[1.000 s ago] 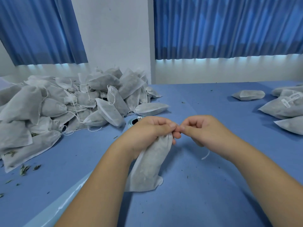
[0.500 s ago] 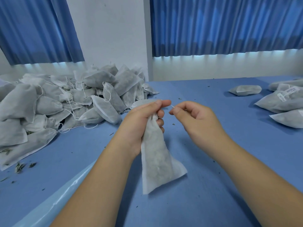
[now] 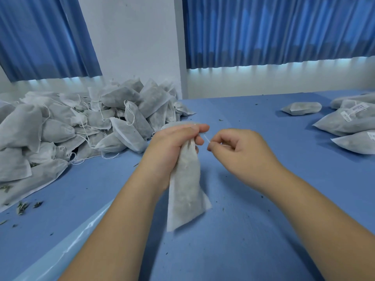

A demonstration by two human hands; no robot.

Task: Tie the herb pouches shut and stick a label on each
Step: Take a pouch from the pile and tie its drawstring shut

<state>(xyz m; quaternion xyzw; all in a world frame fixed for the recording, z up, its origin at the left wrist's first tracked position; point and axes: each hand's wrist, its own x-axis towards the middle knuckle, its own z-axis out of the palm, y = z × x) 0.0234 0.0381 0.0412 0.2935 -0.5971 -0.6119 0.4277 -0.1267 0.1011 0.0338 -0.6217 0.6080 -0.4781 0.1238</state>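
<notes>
Now drawstring (image 3: 207, 138) farther out of pouch (image 3: 185, 189).

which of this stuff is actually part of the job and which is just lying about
In the job: pouch gripped by the left hand; its drawstring pinched by the right hand; pouch pile at left; labelled pouches at right.
Lying about: spilled herb bits; plastic sheet; blue curtains.

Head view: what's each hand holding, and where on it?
Left hand grips the pouch at its gathered neck; right hand pinches the drawstring just beside it.
</notes>
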